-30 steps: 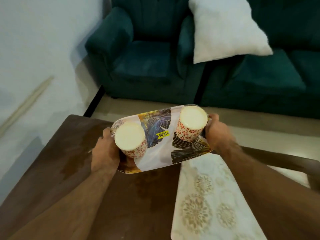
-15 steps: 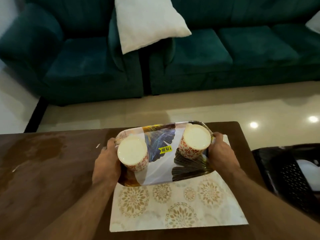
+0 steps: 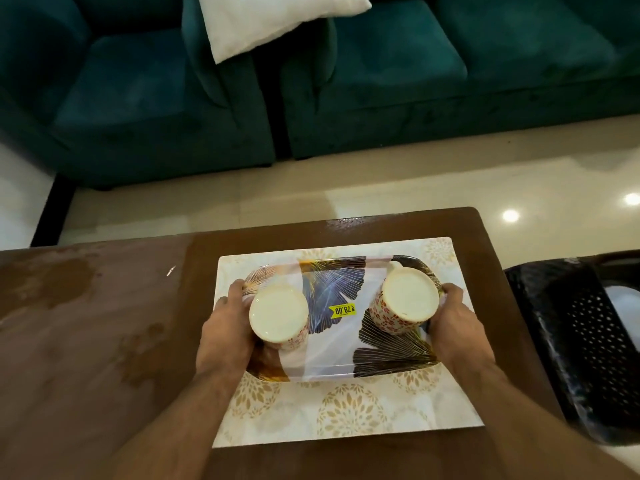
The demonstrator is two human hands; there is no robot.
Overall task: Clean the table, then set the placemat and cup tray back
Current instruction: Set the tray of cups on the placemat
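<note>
A leaf-patterned cup tray (image 3: 341,344) with a yellow price sticker sits over the cream placemat (image 3: 349,414) on the brown table (image 3: 86,358). Two red-flowered cups stand upside down on it, one at the left (image 3: 278,313) and one at the right (image 3: 408,296). My left hand (image 3: 225,336) grips the tray's left end beside the left cup. My right hand (image 3: 455,325) grips its right end beside the right cup. Whether the tray rests on the mat or hovers just above it, I cannot tell.
Wet patches (image 3: 52,282) darken the table's left half, with a small scrap (image 3: 170,270) near them. A black perforated plastic chair (image 3: 588,341) stands at the right table edge. A teal sofa (image 3: 415,81) with a white cushion (image 3: 270,19) lies beyond the tiled floor.
Both hands have carried the tray to the right and down over the placemat. The view has swung right, so the table's right end and the black chair show more.
</note>
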